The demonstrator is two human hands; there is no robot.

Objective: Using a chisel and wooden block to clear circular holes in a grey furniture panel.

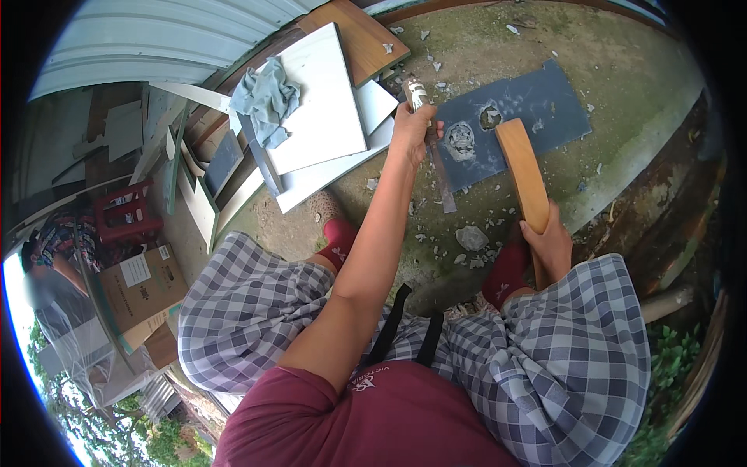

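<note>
A person in a maroon shirt and checked grey-and-white shorts sits low over a dirt-and-moss ground [622,86], seen from above. The left hand [412,128], arm stretched far forward, is clenched around a chisel [436,167] whose pale, worn top shows above the fist and whose flat metal blade slants down to the ground just left of a dark grey tile [537,109]. The right hand [551,243], near the right knee, is wrapped around the lower end of a wooden mallet [523,171], its broad tan head lying over the near edge of the tile. The tile lies flat on the ground, far and to the right, with two broken, chalky patches near its left end. Pale chips [471,237] are scattered on the ground between the tile and the person's red shoes [506,272]. To the left, white boards [327,101] are stacked at an angle, a grey-blue rag [268,97] draped over the top one and a brown wooden board [369,39] behind them. Farther left stand a red plastic stool [124,214] and a cardboard box [144,284].
</note>
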